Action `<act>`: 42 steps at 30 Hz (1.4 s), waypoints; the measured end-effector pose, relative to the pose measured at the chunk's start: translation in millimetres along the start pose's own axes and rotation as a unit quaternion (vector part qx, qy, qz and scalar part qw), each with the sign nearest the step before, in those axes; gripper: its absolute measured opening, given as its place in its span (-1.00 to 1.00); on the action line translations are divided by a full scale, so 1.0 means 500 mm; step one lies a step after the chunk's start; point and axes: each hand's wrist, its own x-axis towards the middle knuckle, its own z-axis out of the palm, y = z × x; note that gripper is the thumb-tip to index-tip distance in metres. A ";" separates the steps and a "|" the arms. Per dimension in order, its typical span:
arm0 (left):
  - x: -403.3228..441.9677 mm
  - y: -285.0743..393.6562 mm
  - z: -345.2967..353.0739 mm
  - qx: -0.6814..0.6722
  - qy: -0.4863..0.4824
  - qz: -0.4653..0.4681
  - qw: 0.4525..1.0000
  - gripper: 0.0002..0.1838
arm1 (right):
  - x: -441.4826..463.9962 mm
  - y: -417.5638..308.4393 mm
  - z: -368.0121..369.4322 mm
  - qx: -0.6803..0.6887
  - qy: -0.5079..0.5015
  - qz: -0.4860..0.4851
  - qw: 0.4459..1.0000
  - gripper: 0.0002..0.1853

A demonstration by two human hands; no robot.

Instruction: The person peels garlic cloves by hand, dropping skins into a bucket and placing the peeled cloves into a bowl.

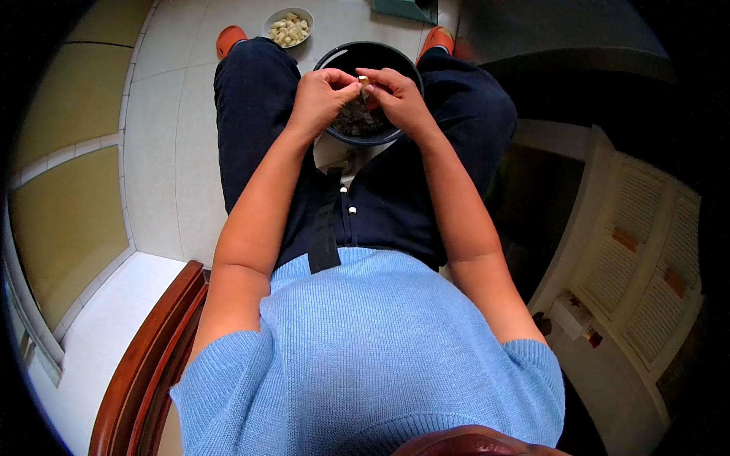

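Over a black bucket [363, 142], my left hand [325, 96] and my right hand [399, 99] meet fingertip to fingertip. Both are closed in a pinch on a small pale clove [363, 79], which looks like garlic with some brownish skin on it. My fingers partly cover it. Dark and pale scraps [357, 121] lie inside the bucket, below my hands. Beyond the bucket, to the left, a white bowl [269, 33] holds several peeled, cream-coloured cloves [289, 30].
My legs in dark trousers flank the bucket, with orange shoes [229, 41] on the tiled floor [156, 152]. A green object [405, 9] is at the top edge. Curved reddish wood [141, 365] stands at lower left, and a pale slatted panel [639, 251] at right.
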 end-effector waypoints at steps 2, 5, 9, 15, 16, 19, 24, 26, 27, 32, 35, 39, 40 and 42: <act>-0.001 -0.001 0.000 0.025 -0.002 -0.013 1.000 -0.86 | 0.001 0.014 0.000 -0.136 0.003 -0.066 0.989 -0.72; 0.002 -0.011 0.003 0.068 -0.008 -0.016 0.998 -0.88 | -0.006 -0.004 0.009 -0.154 0.023 -0.039 0.987 -0.74; 0.001 -0.012 0.007 0.069 0.004 -0.036 0.997 -0.89 | -0.008 -0.011 0.013 -0.177 0.022 -0.064 0.982 -0.75; 0.003 -0.017 0.010 0.059 0.019 -0.044 0.997 -0.88 | -0.008 -0.006 0.012 -0.179 0.022 -0.069 0.981 -0.73; 0.006 -0.019 0.010 0.021 0.019 -0.044 0.999 -0.88 | -0.007 -0.009 0.011 -0.095 0.020 -0.036 0.995 -0.72; 0.012 -0.006 0.013 -0.120 0.004 -0.027 0.992 -0.85 | 0.000 -0.024 0.007 0.097 0.034 0.035 0.994 -0.70; 0.009 0.006 0.020 -0.124 -0.032 0.018 0.992 -0.75 | 0.004 -0.027 0.003 0.206 0.068 0.063 0.974 -0.68; 0.006 0.010 0.022 -0.061 -0.011 0.026 0.998 -0.75 | 0.002 -0.020 0.010 0.225 0.055 0.071 0.970 -0.68; 0.007 0.008 0.026 -0.065 -0.008 0.029 0.997 -0.77 | 0.004 -0.018 0.016 0.213 0.074 0.058 0.972 -0.74; 0.009 0.007 0.025 -0.023 0.009 0.064 0.998 -0.80 | 0.010 -0.016 0.015 0.202 0.081 0.044 0.975 -0.76; 0.004 0.012 0.024 0.014 0.025 0.079 0.997 -0.80 | 0.008 -0.015 0.015 0.108 0.142 0.008 0.984 -0.78; 0.001 0.010 0.025 0.042 0.031 0.088 0.995 -0.79 | 0.003 -0.022 0.013 0.075 0.147 0.002 0.986 -0.79; 0.005 0.008 0.024 0.043 0.031 0.090 0.995 -0.79 | 0.004 -0.029 0.011 0.050 0.141 -0.003 0.989 -0.79; 0.011 -0.004 0.023 0.001 0.016 0.081 0.997 -0.78 | 0.002 -0.041 0.009 0.045 0.127 0.014 0.991 -0.81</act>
